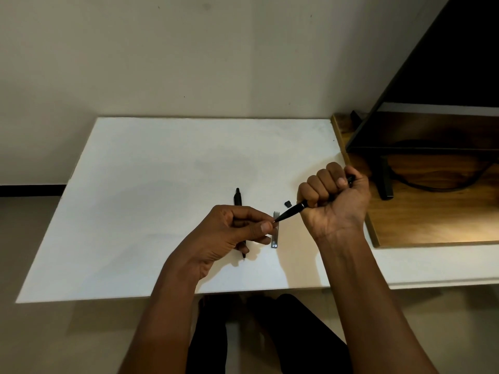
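Note:
My right hand (334, 201) grips a black mechanical pencil (291, 211) in a fist above the white table (162, 184), tip pointing down-left. My left hand (237, 233) has thumb and forefinger pinched together right at that tip; whatever they hold is too thin to make out. A second black pencil (237, 198) lies on the table, mostly hidden under my left hand, its tip showing below the fingers. A narrow clear lead case (275, 236) lies flat between my hands, and its small black cap (288, 203) sits apart just beyond it.
A wooden board (432, 217) sits on the table's right side, carrying a dark monitor (445, 76) on a stand (383, 182) with a cable (432, 187). A plain wall rises behind. My legs show beneath the near table edge.

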The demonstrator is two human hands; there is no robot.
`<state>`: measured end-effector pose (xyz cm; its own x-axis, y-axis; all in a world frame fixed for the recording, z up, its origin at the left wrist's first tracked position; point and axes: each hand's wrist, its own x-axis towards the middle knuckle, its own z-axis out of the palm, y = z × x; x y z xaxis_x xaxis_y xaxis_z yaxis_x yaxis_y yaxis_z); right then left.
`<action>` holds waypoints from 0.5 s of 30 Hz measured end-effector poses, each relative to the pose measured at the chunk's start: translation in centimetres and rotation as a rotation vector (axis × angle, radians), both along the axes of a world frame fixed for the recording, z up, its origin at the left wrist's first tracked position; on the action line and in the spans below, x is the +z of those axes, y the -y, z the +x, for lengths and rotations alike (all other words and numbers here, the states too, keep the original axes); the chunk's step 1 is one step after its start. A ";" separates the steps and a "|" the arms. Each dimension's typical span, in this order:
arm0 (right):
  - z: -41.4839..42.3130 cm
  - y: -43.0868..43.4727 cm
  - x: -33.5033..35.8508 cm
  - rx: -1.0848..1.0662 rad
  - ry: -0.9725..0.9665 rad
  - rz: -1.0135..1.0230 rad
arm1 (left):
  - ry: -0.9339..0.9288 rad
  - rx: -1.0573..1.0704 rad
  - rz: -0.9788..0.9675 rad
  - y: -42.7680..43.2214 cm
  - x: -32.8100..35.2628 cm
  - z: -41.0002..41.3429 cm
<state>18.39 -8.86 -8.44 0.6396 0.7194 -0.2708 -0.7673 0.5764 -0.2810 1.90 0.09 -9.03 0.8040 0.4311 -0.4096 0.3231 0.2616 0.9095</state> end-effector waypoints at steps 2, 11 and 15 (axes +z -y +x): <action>-0.1 0.0 -0.1 0.007 -0.009 0.010 | 0.000 -0.003 0.002 0.0 0.0 0.0; 0.0 -0.1 -0.3 0.012 -0.024 0.010 | 0.001 -0.002 -0.005 -0.1 0.1 0.0; -0.1 -0.2 -0.1 -0.009 0.002 0.000 | -0.006 -0.001 -0.005 -0.1 0.0 0.0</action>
